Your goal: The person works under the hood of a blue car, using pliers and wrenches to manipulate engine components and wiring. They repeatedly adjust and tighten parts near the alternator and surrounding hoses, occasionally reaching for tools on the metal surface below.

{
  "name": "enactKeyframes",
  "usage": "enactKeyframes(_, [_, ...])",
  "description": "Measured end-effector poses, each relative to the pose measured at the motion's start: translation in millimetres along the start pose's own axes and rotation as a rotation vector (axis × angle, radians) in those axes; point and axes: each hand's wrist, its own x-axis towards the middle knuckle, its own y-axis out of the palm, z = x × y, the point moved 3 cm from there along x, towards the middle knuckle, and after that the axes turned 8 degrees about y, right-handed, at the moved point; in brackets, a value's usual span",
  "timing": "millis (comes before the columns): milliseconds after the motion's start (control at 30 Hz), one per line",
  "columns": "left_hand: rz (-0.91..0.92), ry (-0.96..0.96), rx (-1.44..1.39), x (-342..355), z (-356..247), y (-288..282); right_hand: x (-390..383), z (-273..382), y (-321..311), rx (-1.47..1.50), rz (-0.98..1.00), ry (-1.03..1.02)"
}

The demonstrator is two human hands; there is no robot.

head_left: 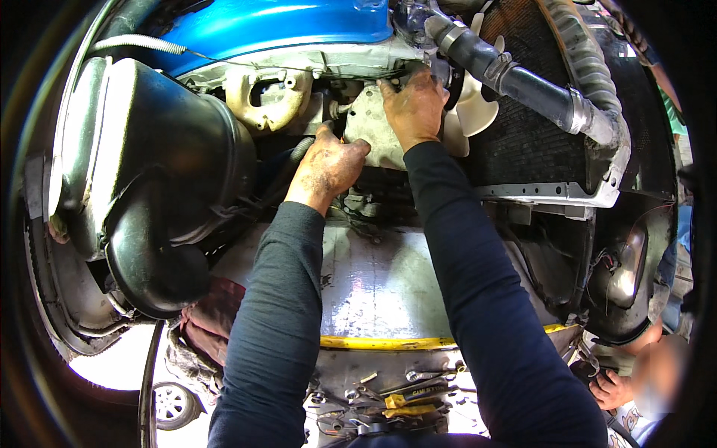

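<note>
A flat, pale grey metal plate (371,128) with small holes stands against the side of an engine, below its blue cover (280,30). My left hand (331,163) closes on the plate's lower left edge, its thumb lying on the face and its fingers bent. At the upper right edge is my right hand (415,106), its thumb pressed on the plate and its other fingers curled, partly hidden against the engine. Both hands are smudged with dark grease. Just left of the plate sits a cream-coloured manifold (267,107).
A white fan (475,108) and the radiator (526,112) stand close on the right, crossed by a thick black hose (534,91). On the left bulges a large black canister (168,149). Several tools lie below, near a yellow-handled one (407,411). Another person's hand (611,390) shows lower right.
</note>
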Motion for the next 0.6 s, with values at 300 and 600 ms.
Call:
enactKeyframes(300, [-0.009,-0.048,-0.101,-5.4,-6.4,-3.2,-0.6,-0.5,1.3,0.048,0.068,0.009])
enactKeyframes(600, [-0.022,-0.193,0.309,-20.9,-24.9,-6.4,1.0,1.7,-1.5,0.071,0.082,0.033])
